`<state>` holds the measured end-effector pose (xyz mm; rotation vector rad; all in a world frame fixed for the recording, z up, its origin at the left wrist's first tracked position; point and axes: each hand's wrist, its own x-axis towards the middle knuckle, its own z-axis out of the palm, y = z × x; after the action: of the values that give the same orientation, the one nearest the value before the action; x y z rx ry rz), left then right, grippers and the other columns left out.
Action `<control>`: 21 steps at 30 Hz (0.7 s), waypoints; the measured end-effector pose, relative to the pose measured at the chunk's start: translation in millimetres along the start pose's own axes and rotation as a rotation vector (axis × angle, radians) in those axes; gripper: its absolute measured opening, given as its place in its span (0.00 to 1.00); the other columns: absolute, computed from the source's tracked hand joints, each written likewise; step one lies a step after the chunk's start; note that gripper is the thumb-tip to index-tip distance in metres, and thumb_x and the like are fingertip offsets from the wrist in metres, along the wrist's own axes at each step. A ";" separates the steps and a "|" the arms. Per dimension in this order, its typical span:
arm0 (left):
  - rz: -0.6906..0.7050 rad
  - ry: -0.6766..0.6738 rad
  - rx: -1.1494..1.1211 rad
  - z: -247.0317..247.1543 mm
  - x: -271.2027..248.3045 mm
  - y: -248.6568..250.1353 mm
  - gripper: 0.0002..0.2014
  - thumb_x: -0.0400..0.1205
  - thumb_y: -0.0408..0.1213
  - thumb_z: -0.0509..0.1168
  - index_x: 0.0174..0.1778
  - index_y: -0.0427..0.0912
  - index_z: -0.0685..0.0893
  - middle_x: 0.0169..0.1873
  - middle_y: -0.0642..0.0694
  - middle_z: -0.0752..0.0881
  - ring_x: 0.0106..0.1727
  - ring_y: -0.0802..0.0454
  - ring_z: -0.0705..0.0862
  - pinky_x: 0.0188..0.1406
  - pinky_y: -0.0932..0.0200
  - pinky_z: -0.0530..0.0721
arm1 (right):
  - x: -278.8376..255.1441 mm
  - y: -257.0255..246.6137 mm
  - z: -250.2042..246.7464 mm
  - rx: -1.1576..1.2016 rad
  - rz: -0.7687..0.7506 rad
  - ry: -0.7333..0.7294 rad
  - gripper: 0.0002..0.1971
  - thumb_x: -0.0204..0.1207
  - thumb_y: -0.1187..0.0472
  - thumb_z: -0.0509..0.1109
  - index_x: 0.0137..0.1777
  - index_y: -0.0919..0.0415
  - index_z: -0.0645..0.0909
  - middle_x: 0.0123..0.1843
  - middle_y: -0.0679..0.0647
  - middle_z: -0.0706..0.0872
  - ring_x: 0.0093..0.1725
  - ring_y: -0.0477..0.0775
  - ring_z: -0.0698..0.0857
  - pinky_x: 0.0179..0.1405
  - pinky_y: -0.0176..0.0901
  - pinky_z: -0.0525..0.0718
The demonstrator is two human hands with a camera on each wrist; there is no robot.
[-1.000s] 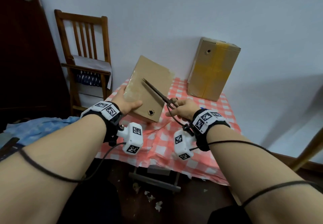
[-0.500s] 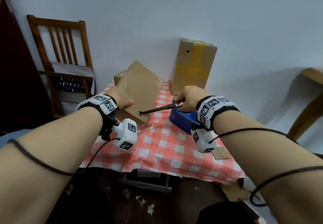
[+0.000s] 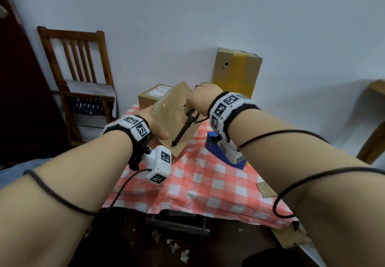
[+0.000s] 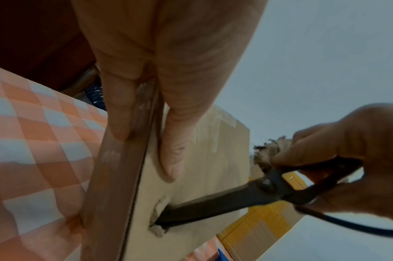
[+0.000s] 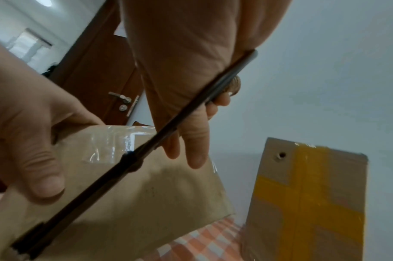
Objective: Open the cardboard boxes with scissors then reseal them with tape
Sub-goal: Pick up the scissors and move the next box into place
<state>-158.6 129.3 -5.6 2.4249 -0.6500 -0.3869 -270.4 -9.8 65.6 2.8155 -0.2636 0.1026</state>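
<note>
Half a second ago the scissors (image 3: 186, 125) lay almost level, the tip just short of the flat cardboard box (image 3: 169, 112); now the right hand (image 3: 203, 99) has risen above the box and the blades point steeply down, with the tip pushed into the lower part of the box's face. The left wrist view shows torn cardboard around the place where the blade enters, so I judge that the piercing has begun and the opening cut can start from this hole.

Nearest to the person, the left hand (image 3: 153, 122) grips the left edge of the box, thumb on the front face and fingers curled behind, and holds it tilted on the checked tablecloth (image 3: 208, 183). The right hand is closed around the scissor handles; the blades look pressed together.

Just to the right of the box, under the right wrist, lies a blue object (image 3: 216, 151), partly hidden. Behind stands a small box with a label (image 3: 154, 95), and further, against the wall, a tall box with yellow tape (image 3: 237, 73). Both look sealed. A wooden chair (image 3: 79, 75) stands at the far left.
</note>
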 end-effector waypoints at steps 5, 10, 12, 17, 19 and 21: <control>-0.013 0.029 -0.016 -6.8 -10.3 4.0 0.30 0.56 0.43 0.87 0.47 0.51 0.77 0.51 0.46 0.86 0.55 0.42 0.85 0.61 0.44 0.83 | -18.1 20.7 10.1 0.136 0.166 -0.253 0.16 0.78 0.57 0.70 0.66 0.54 0.83 0.56 0.55 0.85 0.45 0.56 0.79 0.42 0.43 0.76; -0.016 0.010 -0.050 -6.9 -3.9 -4.0 0.36 0.57 0.44 0.86 0.60 0.44 0.81 0.54 0.46 0.87 0.56 0.45 0.85 0.65 0.46 0.81 | -30.1 29.0 48.0 0.349 0.195 -0.285 0.18 0.75 0.62 0.72 0.64 0.49 0.85 0.60 0.53 0.87 0.53 0.58 0.85 0.52 0.45 0.85; -0.043 0.035 -0.026 -6.7 1.8 -9.0 0.43 0.53 0.49 0.86 0.64 0.44 0.80 0.57 0.45 0.86 0.58 0.44 0.84 0.65 0.46 0.81 | -35.9 29.0 61.8 0.425 0.203 -0.270 0.19 0.74 0.63 0.72 0.64 0.49 0.85 0.61 0.50 0.87 0.58 0.57 0.85 0.59 0.47 0.84; -0.096 0.047 0.005 -10.1 -9.4 -2.1 0.53 0.51 0.53 0.85 0.73 0.41 0.74 0.60 0.42 0.84 0.60 0.40 0.84 0.63 0.45 0.82 | -48.7 22.4 87.2 0.725 0.266 -0.170 0.18 0.74 0.67 0.73 0.65 0.60 0.84 0.63 0.52 0.87 0.61 0.53 0.85 0.62 0.35 0.79; -0.125 0.076 0.020 -11.5 -19.1 4.1 0.41 0.66 0.44 0.82 0.73 0.38 0.73 0.63 0.38 0.82 0.63 0.38 0.82 0.63 0.46 0.81 | -50.5 20.3 96.0 0.793 0.287 -0.159 0.20 0.72 0.70 0.75 0.65 0.62 0.84 0.63 0.52 0.86 0.62 0.52 0.84 0.64 0.36 0.79; -0.143 0.112 0.012 -10.0 -16.3 3.4 0.39 0.70 0.41 0.80 0.74 0.36 0.71 0.65 0.38 0.80 0.65 0.39 0.80 0.65 0.47 0.80 | -49.7 19.5 103.8 0.820 0.296 -0.150 0.20 0.72 0.71 0.75 0.65 0.61 0.84 0.63 0.51 0.86 0.62 0.52 0.84 0.66 0.42 0.80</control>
<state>-169.4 140.2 6.3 2.4915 -0.4332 -0.3020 -318.5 -51.9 -32.0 3.5720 -0.8405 0.0755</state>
